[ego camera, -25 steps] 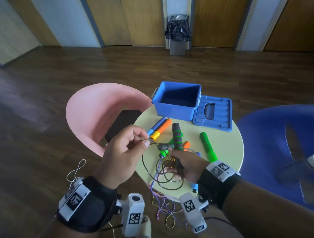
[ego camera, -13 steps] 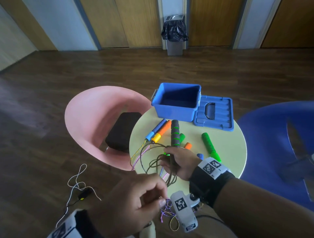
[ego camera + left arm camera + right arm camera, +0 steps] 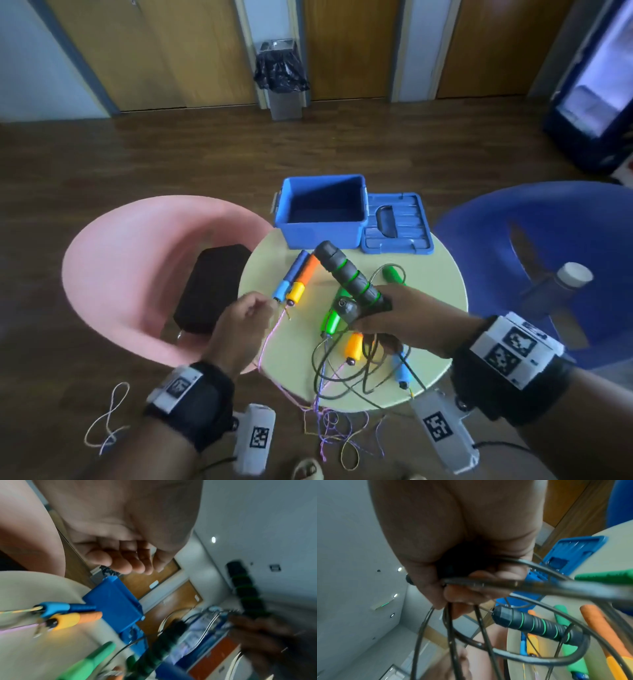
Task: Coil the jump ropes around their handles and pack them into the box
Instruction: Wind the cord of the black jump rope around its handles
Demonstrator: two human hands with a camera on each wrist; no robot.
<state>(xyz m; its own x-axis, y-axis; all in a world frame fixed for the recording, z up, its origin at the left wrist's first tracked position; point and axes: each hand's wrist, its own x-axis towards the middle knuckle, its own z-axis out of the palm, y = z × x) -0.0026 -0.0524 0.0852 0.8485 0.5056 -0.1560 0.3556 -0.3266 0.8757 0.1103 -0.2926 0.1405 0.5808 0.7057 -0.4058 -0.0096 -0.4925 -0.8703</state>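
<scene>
Fingers of right hand clench black handle; left hand loosely curled, empty.

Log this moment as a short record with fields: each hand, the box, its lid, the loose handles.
right hand: grips the black foam handle with green rings and dark cord loops
left hand: fingers curled near the blue-and-orange handle pair; contact unclear
blue plastic box: open, nothing visible inside
blue lid: flat beside the box
round pale table: loose green handle
</scene>
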